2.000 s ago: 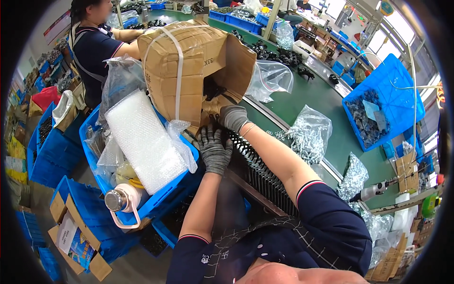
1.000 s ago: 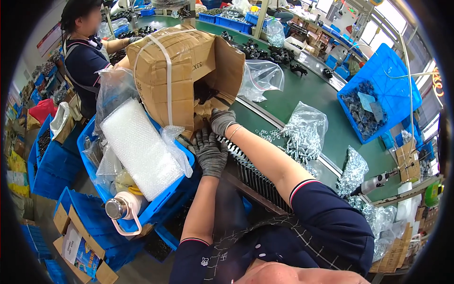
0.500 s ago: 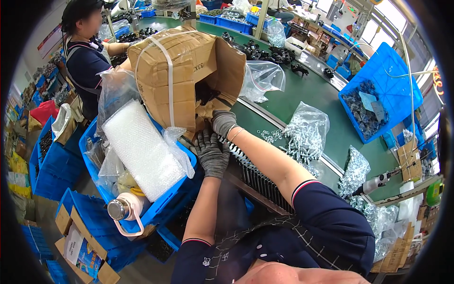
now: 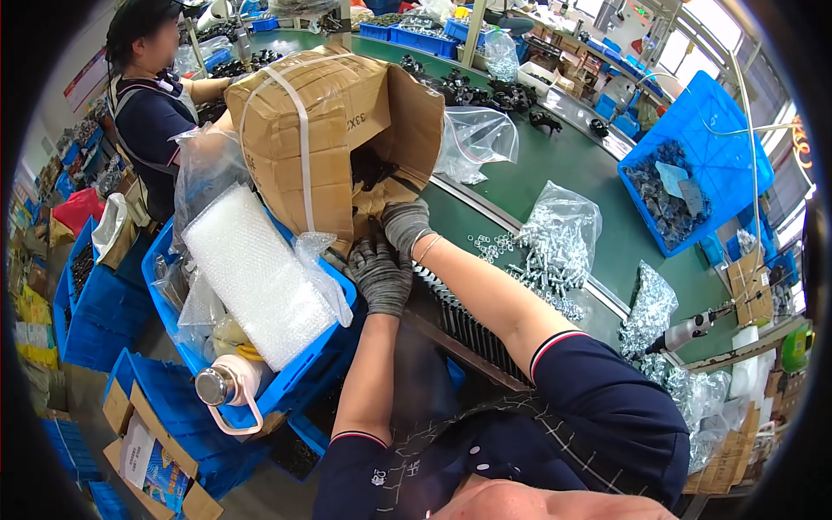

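Observation:
Both my hands wear grey knitted gloves and are close together at the lower front edge of a large cardboard carton [image 4: 295,130]. The carton lies tipped with its mouth toward the right, and black parts [image 4: 371,168] show inside. My left hand [image 4: 381,282] has its fingers bent forward around something dark below the carton's edge. My right hand [image 4: 406,227] is curled beside it, at the carton's lower flap, with its fingertips hidden. What the two hands grip between them I cannot make out. A row of black metal parts [image 4: 472,325] runs under my right forearm.
At left, a blue crate [image 4: 303,368] holds bubble wrap [image 4: 260,277] and a bottle [image 4: 227,381]. On the green table [image 4: 555,165] lie bagged bolts [image 4: 559,234], loose nuts [image 4: 492,247] and black castings. A tilted blue bin [image 4: 693,165] stands right, near a power driver [image 4: 689,331]. A co-worker [image 4: 147,104] stands far left.
The view has shifted slightly, so most things sit a little further left. My hands stay at the carton's edge, with the left hand's fingers drawn slightly closer together.

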`<state>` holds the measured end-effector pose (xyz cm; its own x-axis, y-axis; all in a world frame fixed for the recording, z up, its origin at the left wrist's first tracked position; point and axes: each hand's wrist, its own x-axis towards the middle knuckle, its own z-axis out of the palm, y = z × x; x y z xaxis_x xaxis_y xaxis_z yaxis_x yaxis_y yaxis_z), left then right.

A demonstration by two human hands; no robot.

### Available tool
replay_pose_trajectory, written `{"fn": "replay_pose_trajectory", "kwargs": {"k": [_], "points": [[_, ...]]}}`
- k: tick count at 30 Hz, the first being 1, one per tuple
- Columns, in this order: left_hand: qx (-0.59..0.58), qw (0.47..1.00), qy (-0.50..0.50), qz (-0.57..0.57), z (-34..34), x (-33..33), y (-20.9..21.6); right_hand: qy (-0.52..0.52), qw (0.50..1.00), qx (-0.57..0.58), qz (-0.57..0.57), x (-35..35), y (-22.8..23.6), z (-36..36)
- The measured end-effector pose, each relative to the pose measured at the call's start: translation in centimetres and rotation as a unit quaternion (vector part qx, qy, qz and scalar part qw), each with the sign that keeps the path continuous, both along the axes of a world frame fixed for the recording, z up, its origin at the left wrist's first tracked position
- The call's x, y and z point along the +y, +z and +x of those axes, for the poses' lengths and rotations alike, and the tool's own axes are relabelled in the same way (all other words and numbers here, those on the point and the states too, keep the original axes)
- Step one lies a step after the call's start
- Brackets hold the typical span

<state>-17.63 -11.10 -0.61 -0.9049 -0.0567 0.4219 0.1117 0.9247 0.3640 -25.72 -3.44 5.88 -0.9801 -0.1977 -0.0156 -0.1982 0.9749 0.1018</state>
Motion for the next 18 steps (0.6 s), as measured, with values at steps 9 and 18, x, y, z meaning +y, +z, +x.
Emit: {"fn": "replay_pose_trajectory", "kwargs": {"k": [9, 18], "points": [[-0.009, 1.000, 0.005, -0.004, 0.2, 0.0, -0.3, -0.036, 0.999, 0.006, -0.020, -0.2, -0.1, 0.5], [-0.046, 0.999, -0.002, -0.016, 0.5, 0.3, 0.5, -0.070, 0.997, -0.015, -0.034, 0.0, -0.2, -0.1]]}}
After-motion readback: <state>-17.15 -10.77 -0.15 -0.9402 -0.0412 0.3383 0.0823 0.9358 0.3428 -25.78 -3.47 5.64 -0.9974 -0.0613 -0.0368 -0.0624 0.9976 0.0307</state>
